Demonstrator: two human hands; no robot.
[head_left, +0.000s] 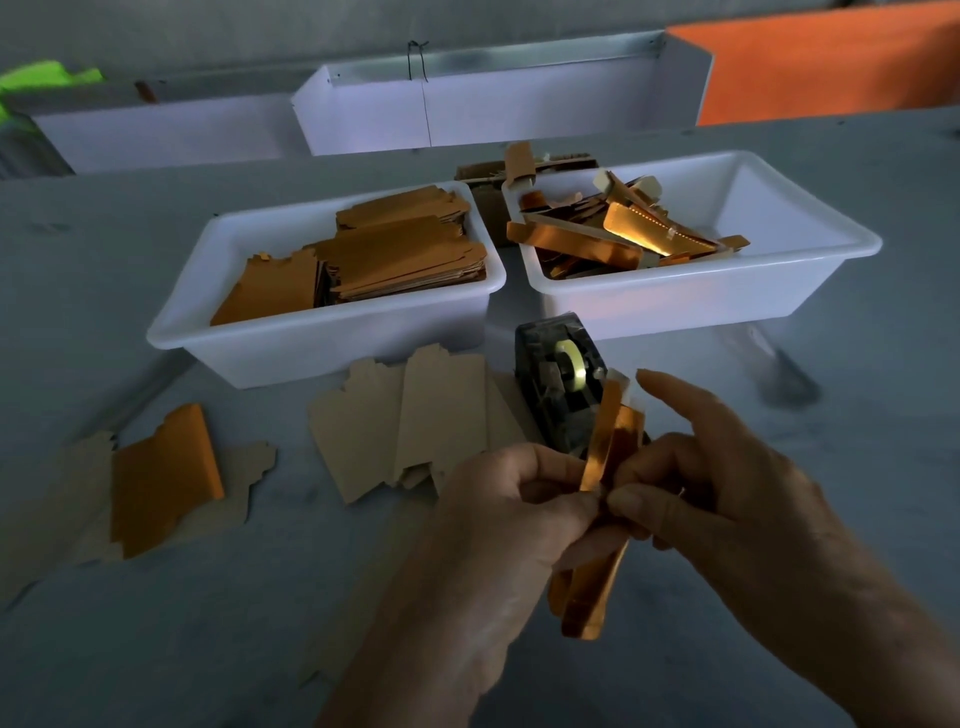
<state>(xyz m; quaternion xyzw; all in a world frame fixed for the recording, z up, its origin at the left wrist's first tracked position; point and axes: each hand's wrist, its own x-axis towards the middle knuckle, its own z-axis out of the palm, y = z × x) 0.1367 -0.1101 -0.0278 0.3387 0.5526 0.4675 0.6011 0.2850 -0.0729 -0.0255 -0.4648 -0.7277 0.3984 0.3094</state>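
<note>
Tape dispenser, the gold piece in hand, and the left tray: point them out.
Tape dispenser (540, 379), head view, dark body left of the roll.
Gold piece (600, 447), head view, upper end of the strip.
Left tray (322, 348), head view, front wall.

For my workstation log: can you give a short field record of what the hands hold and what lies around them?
held: narrow folded orange-gold card piece
left hand: pinches the card piece
right hand: pinches it too, index finger raised
behind hands: black tape dispenser
left white plastic tub: stacked flat orange card blanks
right white plastic tub: loose folded orange pieces
grey table: flat brown card blanks
</note>
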